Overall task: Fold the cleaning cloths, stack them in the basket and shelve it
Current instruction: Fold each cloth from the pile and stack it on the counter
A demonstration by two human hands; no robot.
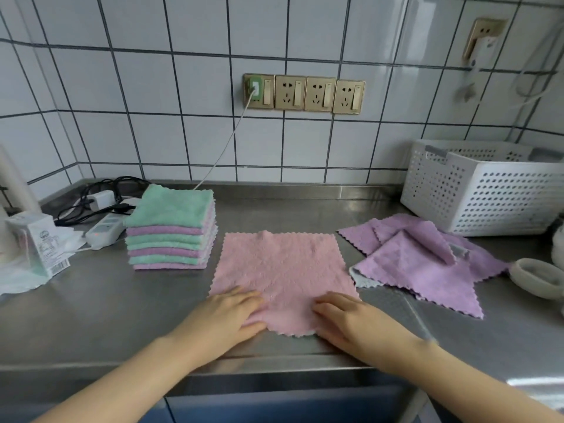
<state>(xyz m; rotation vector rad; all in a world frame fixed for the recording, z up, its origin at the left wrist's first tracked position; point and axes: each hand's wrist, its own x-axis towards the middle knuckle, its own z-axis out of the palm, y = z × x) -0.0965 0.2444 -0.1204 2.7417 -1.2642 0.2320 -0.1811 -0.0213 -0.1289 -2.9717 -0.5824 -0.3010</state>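
- We record both hands on the near edge of one pink cloth (279, 270), which lies spread flat and unfolded on the steel counter (91, 306).
- Left hand (232, 312): fingers lie fairly straight on the near left corner of the pink cloth; the thumb sits at the hem and seems to tuck under it. We cannot tell whether this is a true pinch or only a press.
- Right hand (345, 319): fingers flat over the near right corner, pressing it to the counter; we see nothing curled round the fabric.
- Beyond the left hand and further left stands a stack of folded cloths (172, 230), green and lilac layers alternating, edges roughly squared. We judge this the finished folding so far.
- To the right of the right hand lies a loose pile of lilac cloths (424, 261), overlapping and crumpled, with a pale grey-blue one showing beneath. These are still unfolded.
- Far beyond the right hand, against the tiled wall, sits the white perforated basket (485, 190). We cannot see any cloth inside it from this view.
- Judgement on progress: folding is well past half, with one cloth in hand and a few left. Loading the basket and shelving it are not yet done.
- Next, as we judge it: lift the near edge and carry it to the far edge for the first fold.
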